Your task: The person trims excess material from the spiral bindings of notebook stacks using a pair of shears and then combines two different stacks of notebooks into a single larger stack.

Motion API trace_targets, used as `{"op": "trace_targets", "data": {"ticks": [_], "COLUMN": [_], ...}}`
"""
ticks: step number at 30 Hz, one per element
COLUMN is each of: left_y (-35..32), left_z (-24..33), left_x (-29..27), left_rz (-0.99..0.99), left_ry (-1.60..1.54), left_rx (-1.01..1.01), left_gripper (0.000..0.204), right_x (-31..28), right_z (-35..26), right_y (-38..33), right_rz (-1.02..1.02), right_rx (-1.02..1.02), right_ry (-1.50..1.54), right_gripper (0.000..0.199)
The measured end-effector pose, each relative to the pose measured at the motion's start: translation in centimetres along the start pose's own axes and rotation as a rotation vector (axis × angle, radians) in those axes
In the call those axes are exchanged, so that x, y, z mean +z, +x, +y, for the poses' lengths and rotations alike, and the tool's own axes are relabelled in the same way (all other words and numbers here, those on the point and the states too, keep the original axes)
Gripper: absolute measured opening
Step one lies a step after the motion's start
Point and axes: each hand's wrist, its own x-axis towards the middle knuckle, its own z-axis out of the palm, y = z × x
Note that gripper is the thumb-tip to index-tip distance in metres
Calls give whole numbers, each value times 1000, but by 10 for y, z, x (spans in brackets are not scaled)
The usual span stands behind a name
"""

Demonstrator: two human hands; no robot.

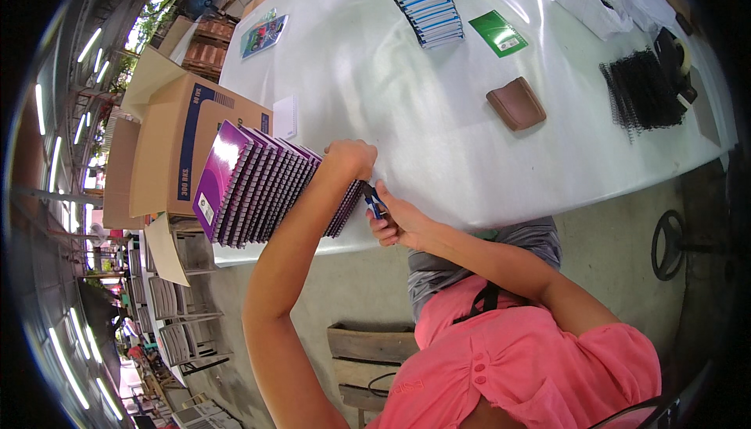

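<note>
Blue-and-black hand tool (375,204) clasped in the right hand (396,219), near the end of a row of purple-covered, spiral-bound notebooks (262,188) on the glossy white table (426,147). The left hand (352,158) curls nearby; I cannot tell its grip.

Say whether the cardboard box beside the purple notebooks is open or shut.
Open. The cardboard box has its flaps spread outward from its rim, not folded across the opening.
</note>
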Motion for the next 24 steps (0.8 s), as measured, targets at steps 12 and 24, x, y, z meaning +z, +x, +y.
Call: {"op": "trace_targets", "data": {"ticks": [12, 24], "left_y": [5, 5], "left_z": [-2, 0], "left_x": [5, 8], "left_rz": [1, 33], "left_ry": [18, 34], "left_rx": [-46, -45], "left_gripper": [40, 42], "right_x": [22, 7], "right_z": [-1, 4], "right_y": [-9, -2], "right_rz": [166, 126], "right_rx": [-6, 92], "right_ry": [-20, 32], "right_gripper": [80, 79]}}
